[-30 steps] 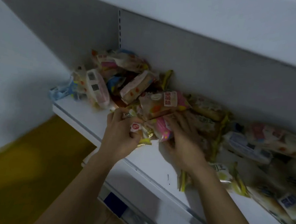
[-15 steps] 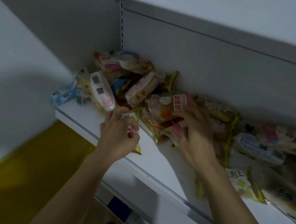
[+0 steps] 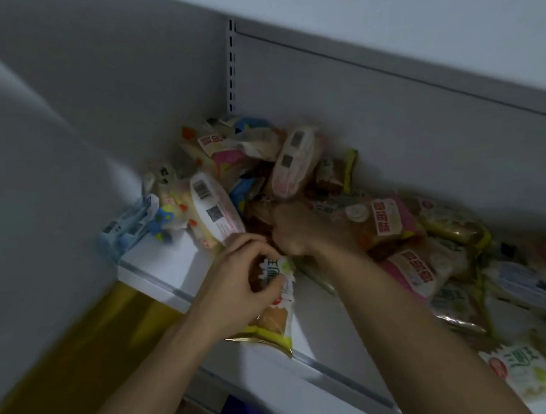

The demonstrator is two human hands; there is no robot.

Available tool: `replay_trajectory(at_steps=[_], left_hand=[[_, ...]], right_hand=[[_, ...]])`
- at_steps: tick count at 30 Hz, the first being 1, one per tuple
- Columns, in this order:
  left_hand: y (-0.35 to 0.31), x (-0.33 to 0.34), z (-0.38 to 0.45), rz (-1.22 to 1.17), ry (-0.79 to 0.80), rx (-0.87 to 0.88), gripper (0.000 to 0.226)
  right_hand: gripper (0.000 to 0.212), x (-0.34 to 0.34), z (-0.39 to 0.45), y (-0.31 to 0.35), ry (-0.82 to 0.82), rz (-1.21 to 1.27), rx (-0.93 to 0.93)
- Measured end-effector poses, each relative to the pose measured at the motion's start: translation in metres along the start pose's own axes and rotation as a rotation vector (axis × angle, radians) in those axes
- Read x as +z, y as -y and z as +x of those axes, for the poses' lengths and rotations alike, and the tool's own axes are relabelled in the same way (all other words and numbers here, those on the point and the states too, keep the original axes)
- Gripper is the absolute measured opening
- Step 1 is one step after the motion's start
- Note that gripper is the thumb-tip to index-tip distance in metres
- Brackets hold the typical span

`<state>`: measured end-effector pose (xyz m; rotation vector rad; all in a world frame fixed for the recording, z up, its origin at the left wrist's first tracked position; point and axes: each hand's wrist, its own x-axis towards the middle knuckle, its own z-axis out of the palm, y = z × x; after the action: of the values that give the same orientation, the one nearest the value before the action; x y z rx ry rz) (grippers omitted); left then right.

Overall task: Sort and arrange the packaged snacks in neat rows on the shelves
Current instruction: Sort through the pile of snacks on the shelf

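Snacks: packaged snacks [image 3: 300,182] lie in a loose heap on the shelf [image 3: 166,263], piled against the back panel [image 3: 389,128] from 10 o'clock across to 3 o'clock of your view; no rows are formed
Left hand: your left hand [image 3: 241,280] grips a yellow-green packet [image 3: 275,310], fingers and thumb curled round its upper part, its lower end hanging over the shelf's front lip at about 6 o'clock of the heap
Right hand: your right hand [image 3: 299,229] reaches into the heap at centre, fingers curled into the brown wrappers; whether they clamp on one packet you cannot tell from here
Containers: the shelf is the only holder here, and it carries all the packets; a lower shelf [image 3: 312,407] shows at 6 o'clock, its load mostly hidden
Count: two hands; one packet held; two pink-and-white packets with barcode labels stand out, one [image 3: 215,208] at 9 o'clock of your right hand, one [image 3: 294,162] at 12 o'clock; two pink packets with red characters [image 3: 394,218] at 3 o'clock; the rest blur together past counting
Edge: a blue packet [image 3: 126,226] overhangs the shelf's left end at 9 o'clock
Surface: white shelf board with a pale front lip, grey back panel, a slotted upright [image 3: 231,66] at 12 o'clock
Room: dim light, a white wall [image 3: 33,183] at 9 o'clock, yellow floor [image 3: 102,340] at 7 o'clock
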<state>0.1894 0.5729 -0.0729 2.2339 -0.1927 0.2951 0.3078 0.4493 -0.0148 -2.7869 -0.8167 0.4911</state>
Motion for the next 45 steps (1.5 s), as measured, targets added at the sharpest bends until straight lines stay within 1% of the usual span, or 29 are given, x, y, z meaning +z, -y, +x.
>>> replay_trajectory(at_steps=[1, 2, 4, 5, 6, 8, 10, 12, 13, 15, 17, 19, 21, 23, 24, 25, 26, 28, 30, 31, 33, 34, 36, 37, 38, 39, 42, 43, 45], left_hand=[[0.003, -0.001, -0.002, -0.013, -0.021, 0.003, 0.025], [0.006, -0.003, -0.004, -0.019, -0.040, 0.003, 0.025], [0.009, -0.007, -0.006, -0.028, -0.067, -0.004, 0.025], [0.011, -0.008, -0.007, -0.032, -0.074, -0.010, 0.026], [0.012, -0.011, -0.007, -0.034, -0.083, -0.016, 0.028], [0.014, -0.014, -0.006, -0.007, -0.121, -0.019, 0.032], [0.014, -0.014, -0.007, 0.096, -0.214, 0.010, 0.036], [0.015, -0.013, -0.010, 0.195, -0.299, -0.005, 0.045], [0.014, -0.012, -0.011, 0.218, -0.306, -0.050, 0.051], [0.014, -0.009, -0.013, 0.222, -0.267, -0.129, 0.061], [0.017, -0.006, -0.013, 0.200, -0.237, -0.134, 0.064], [0.019, -0.007, -0.011, 0.159, -0.224, -0.115, 0.064], [0.021, -0.007, -0.009, 0.132, -0.225, -0.097, 0.064], [0.022, -0.008, -0.006, 0.133, -0.232, -0.086, 0.063], [0.022, -0.009, -0.005, 0.138, -0.238, -0.084, 0.063], [0.022, -0.009, -0.004, 0.146, -0.244, -0.086, 0.064], [0.021, -0.009, -0.004, 0.154, -0.249, -0.092, 0.064], [0.019, -0.008, -0.004, 0.164, -0.252, -0.101, 0.063], [0.019, -0.006, -0.005, 0.160, -0.263, -0.098, 0.060], [0.019, -0.006, -0.004, 0.159, -0.269, -0.098, 0.059], [0.019, -0.006, -0.003, 0.170, -0.273, -0.105, 0.058], [0.019, -0.006, -0.002, 0.176, -0.273, -0.109, 0.058], [0.017, -0.005, -0.003, 0.179, -0.274, -0.122, 0.056], [0.016, -0.005, -0.003, 0.182, -0.275, -0.130, 0.055], [0.015, -0.004, -0.004, 0.189, -0.275, -0.139, 0.054], [0.015, -0.003, -0.004, 0.194, -0.276, -0.149, 0.054], [0.008, -0.003, 0.003, 0.209, -0.264, -0.152, 0.063], [0.004, -0.003, 0.008, 0.215, -0.261, -0.130, 0.063], [-0.004, -0.002, 0.017, 0.153, -0.251, -0.109, 0.056]], right_hand=[[0.019, 0.000, 0.008, -0.004, -0.021, -0.047, -0.009], [0.027, 0.003, 0.016, -0.010, -0.032, -0.088, -0.023], [0.067, 0.011, 0.025, -0.016, 0.007, -0.168, 0.016], [0.083, 0.015, 0.030, -0.016, 0.039, -0.166, 0.073], [0.092, 0.018, 0.034, -0.016, 0.049, -0.161, 0.094], [0.093, 0.016, 0.037, -0.012, -0.011, -0.154, 0.084], [0.090, 0.008, 0.036, -0.009, -0.047, -0.178, 0.063], [0.091, 0.007, 0.035, -0.009, 0.000, -0.221, 0.063], [0.092, 0.008, 0.035, -0.010, 0.035, -0.241, 0.074], [0.094, 0.009, 0.034, -0.013, 0.053, -0.259, 0.081], [0.090, 0.012, 0.033, -0.016, 0.027, -0.235, 0.074], [0.081, 0.015, 0.033, -0.017, -0.014, -0.190, 0.061], [0.064, 0.015, 0.033, -0.016, -0.058, -0.173, 0.036], [0.040, 0.016, 0.035, -0.012, -0.123, -0.236, -0.006], [0.031, 0.015, 0.036, -0.010, -0.148, -0.276, -0.027], [0.030, 0.015, 0.036, -0.010, -0.170, -0.287, -0.064], [0.033, 0.014, 0.036, -0.010, -0.166, -0.273, -0.095], [0.043, 0.010, 0.033, -0.011, -0.108, -0.224, -0.129], [0.030, 0.007, 0.031, -0.011, -0.117, -0.288, -0.139], [0.032, 0.006, 0.030, -0.010, -0.146, -0.339, -0.145], [0.045, 0.003, 0.028, -0.004, -0.210, -0.396, -0.162], [0.048, 0.002, 0.026, -0.003, -0.243, -0.410, -0.181], [0.048, 0.000, 0.021, -0.002, -0.295, -0.417, -0.199], [0.043, -0.002, 0.018, -0.003, -0.311, -0.408, -0.190], [0.036, -0.005, 0.013, -0.004, -0.343, -0.365, -0.168], [0.030, -0.009, 0.008, -0.007, -0.411, -0.291, -0.147], [0.019, -0.024, -0.008, -0.018, -0.703, 0.130, -0.066], [0.015, -0.028, -0.014, -0.022, -0.736, 0.278, -0.044], [0.009, -0.027, -0.028, -0.026, -0.696, 0.488, 0.002]])
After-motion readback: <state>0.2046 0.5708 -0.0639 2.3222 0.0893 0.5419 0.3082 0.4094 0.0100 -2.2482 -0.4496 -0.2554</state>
